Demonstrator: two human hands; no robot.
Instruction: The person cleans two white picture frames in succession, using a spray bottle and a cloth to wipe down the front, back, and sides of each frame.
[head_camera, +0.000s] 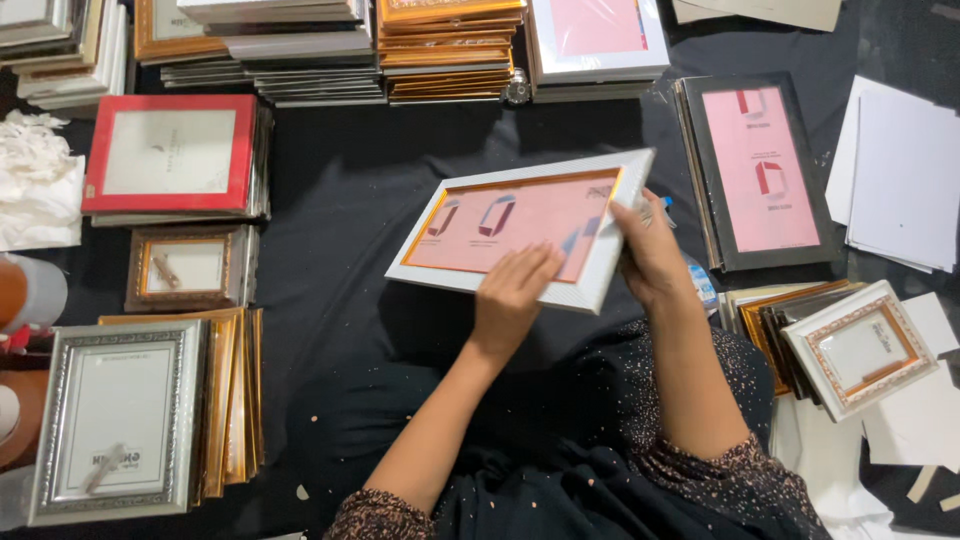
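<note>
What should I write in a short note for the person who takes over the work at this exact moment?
Left hand: lies flat on the pink insert, at the lower edge of the white frame.
Right hand: grips the right end of that frame, tilted above the dark cloth.
Things: red frame on a stack at left, silver frame lower left, black frame with pink insert at right, loose white sheets far right.
Done: the pink insert sits inside the white frame.
Left: I cannot tell if the back is closed.
</note>
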